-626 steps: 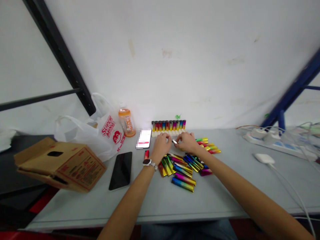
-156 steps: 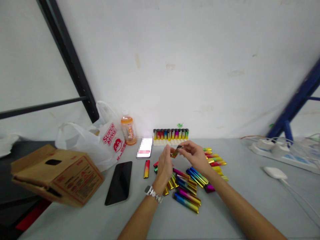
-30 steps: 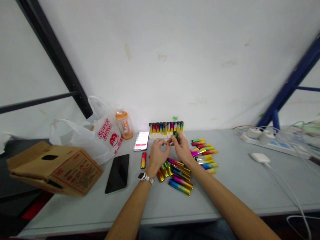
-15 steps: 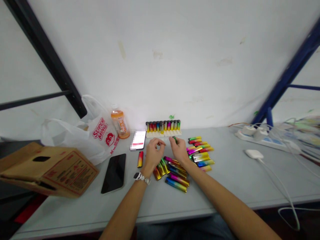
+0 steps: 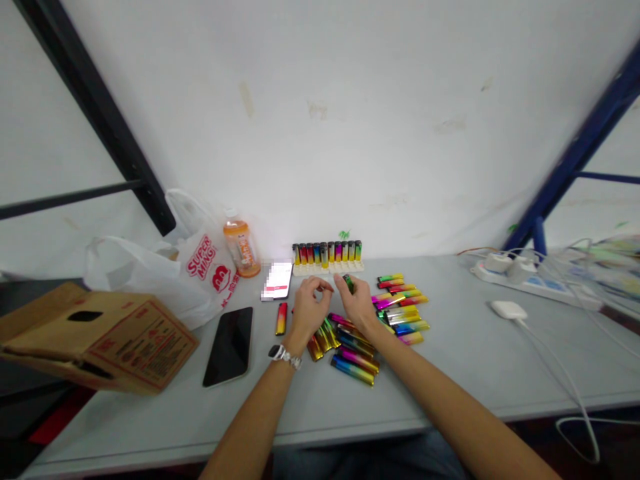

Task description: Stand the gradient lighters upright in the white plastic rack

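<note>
Fingers of the right hand are clamped on a lighter, probably for steadiness, while the left hand is curled, any grip unclear.

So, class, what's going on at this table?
A person's right hand grips a green lighter; the left hand is beside it, fingers curled. Ten or so lighters stand upright in a white rack. More lighters lie loose on the table.
</note>
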Motion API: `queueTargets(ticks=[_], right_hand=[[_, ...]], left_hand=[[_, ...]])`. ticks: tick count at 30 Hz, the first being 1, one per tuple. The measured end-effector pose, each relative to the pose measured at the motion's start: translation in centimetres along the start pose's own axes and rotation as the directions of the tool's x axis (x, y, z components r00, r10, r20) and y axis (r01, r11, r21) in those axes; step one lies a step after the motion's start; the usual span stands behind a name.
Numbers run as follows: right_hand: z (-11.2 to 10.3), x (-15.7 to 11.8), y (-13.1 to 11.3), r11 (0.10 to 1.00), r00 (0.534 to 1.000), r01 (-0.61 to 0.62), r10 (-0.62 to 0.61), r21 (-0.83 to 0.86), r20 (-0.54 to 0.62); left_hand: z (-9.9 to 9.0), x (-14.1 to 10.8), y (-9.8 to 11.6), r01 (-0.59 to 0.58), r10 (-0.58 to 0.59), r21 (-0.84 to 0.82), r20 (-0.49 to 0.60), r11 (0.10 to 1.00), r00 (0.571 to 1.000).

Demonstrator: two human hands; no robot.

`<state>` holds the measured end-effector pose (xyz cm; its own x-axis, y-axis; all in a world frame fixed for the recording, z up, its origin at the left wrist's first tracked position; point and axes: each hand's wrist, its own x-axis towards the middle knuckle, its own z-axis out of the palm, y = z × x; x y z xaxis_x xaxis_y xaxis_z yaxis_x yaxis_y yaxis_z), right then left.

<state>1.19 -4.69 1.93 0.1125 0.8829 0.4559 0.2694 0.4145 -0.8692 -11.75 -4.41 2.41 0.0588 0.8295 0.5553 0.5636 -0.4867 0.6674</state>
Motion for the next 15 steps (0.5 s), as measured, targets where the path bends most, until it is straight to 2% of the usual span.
queueTargets(ticks=[4,11,15], right_hand=[[-0.02,-0.17,-0.1,0.999,0.999,0.036,-0.036,0.035,0.012],[0.25,0.14,0.35,0.999,0.999,-0.035,0.035,-0.004,-0.017],[0.26,0.16,0.36,1.0,0.999,-0.026,0.026,-0.008,-0.023]], left_hand=[[0.06,-0.01,-0.1,-0.007,0.007,0.004,0.005,1.0,1.0],[0.08,-0.01,-0.02,0.019,-0.019,-0.006,0.024,1.0,1.0],[0.13,-0.05,-0.08,0.012,-0.011,-0.01,0.028,1.0,1.0]])
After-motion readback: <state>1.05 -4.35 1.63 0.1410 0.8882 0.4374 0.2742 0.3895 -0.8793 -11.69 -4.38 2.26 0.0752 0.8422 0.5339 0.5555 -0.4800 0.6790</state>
